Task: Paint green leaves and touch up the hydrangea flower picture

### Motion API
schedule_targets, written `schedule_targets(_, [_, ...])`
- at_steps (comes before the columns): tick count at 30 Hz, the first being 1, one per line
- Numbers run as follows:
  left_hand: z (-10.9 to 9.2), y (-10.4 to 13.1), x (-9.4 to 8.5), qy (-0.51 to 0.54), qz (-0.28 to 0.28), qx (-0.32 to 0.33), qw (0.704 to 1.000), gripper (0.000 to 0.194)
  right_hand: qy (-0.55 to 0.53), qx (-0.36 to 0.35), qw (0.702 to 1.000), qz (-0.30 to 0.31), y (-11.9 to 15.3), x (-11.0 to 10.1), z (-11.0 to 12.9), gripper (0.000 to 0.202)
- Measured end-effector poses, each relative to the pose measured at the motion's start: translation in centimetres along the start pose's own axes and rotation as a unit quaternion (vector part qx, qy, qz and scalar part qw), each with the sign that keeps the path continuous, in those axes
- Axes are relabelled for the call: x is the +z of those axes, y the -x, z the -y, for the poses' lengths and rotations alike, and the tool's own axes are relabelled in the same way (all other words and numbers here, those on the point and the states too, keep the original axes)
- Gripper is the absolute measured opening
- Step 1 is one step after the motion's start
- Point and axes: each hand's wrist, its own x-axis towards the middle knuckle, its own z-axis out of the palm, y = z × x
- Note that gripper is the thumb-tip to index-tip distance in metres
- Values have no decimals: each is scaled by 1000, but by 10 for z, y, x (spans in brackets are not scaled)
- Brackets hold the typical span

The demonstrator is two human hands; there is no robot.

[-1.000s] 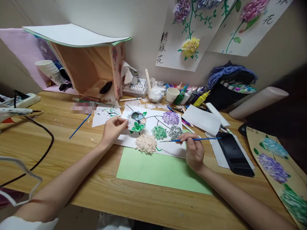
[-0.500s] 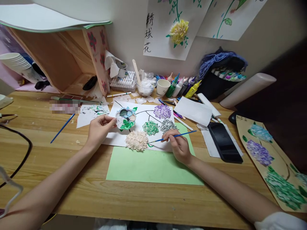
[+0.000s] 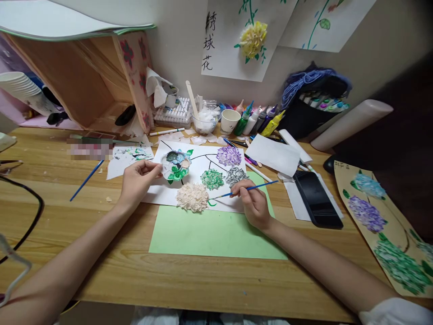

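My left hand pinches the edge of a round paint palette, whose wells hold green, dark, blue and peach paint. It hovers over the left part of a white sheet. In my right hand is a thin blue paintbrush, its tip pointing left at a small green outline on the sheet. Raised flower clusters sit on the sheet: a cream one, a green one, a purple one and a grey one, partly behind my right fingers. Dark stems link them.
Green paper lies under the sheet. A phone rests at right, beside a finished flower picture. Behind stand a paper cup, paint bottles and a bowl of paper scraps. Another brush lies at left.
The green outline by the cream flower is longer, now showing a curved upper stroke. The brush tip has shifted slightly up and left; the palette stays held in nearly the same place.
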Motion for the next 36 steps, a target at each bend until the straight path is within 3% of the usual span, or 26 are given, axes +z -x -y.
schedule_targets(19, [-4,1,1,-6,-11,-5,1000,18,5,-3,1000,-26,1,-3,0,25])
schedule_targets(24, [-3,0,0,2,-9,-3,1000,19,-22,-27,998,-58,3,-2,-1,24])
schedule_targets(36, [-5,0,1,-15,-15,-1,1000,16,-27,-42,998,-45,3,-2,1,25])
